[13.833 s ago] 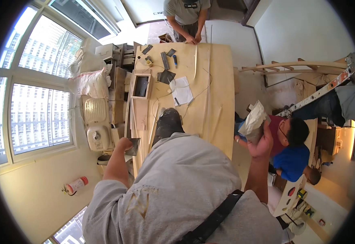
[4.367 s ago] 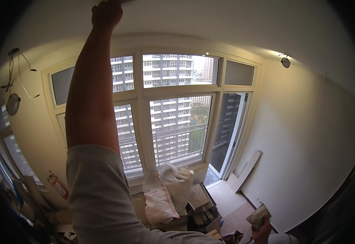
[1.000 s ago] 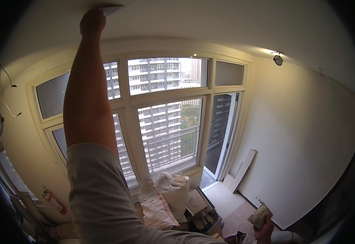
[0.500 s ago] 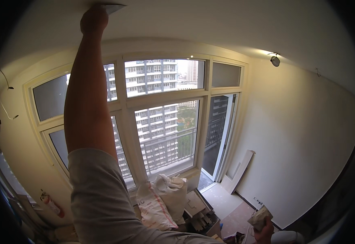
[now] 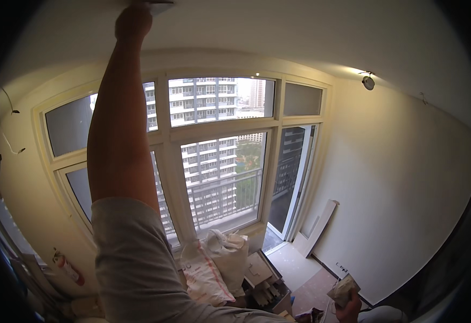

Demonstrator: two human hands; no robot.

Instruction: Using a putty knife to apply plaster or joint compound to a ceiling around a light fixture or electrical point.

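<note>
My left arm stretches up to the ceiling. At the top edge, my left hand (image 5: 133,22) is closed round a putty knife (image 5: 161,7); its thin metal blade lies close against the ceiling, and the handle is mostly hidden in the fist. Low on the right, my right hand (image 5: 348,309) grips a small flat plate (image 5: 337,293) carrying a beige lump of putty-like paste (image 5: 343,286). The fingers wrap its near side, so how it is held underneath cannot be made out.
White sacks (image 5: 207,274) and a box of scrap pieces (image 5: 265,280) stand below the windows. A white board (image 5: 316,229) leans near the open balcony door (image 5: 289,177). A lamp (image 5: 368,82) hangs at the ceiling, loose wires (image 5: 10,121) at left, and a fire extinguisher (image 5: 68,268) below.
My left hand has shifted slightly right and upward with the putty knife along the ceiling. My right hand stays about where it was, still gripping the loaded plate.
</note>
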